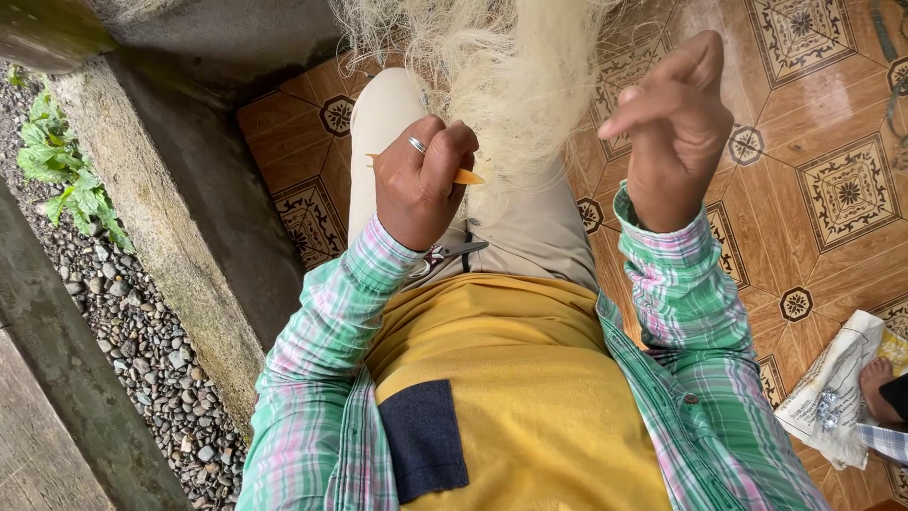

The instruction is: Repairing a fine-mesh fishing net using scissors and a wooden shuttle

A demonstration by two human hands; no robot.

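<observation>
Head view, looking down along my lap. My left hand (423, 180), centre left of the frame and wearing a ring, is closed in a fist around a thin orange pick (467, 177) whose two tips stick out either side of the knuckles. My right hand (676, 128), upper right, is raised with fingers loosely curled; thumb and forefinger seem pinched together, but I cannot tell whether any strand lies between them. The bundle of pale fibre (501, 66) hangs from the top centre of the frame onto my beige trousers (530, 232), between the two hands and touching the left fist.

Risks, as I judge them: loose wisps stray from the bundle's edges, so a hard pull with the pick could snarl or snap strands rather than part them. The pick is slim and held mid-length; it could twist in the fist or slip down into the fibre. A pair of scissors (452, 254) lies at my waist, just below the left wrist, where a sleeve or stray fibres might catch. The ledge (170, 189) at left drops to gravel (142, 331).
</observation>
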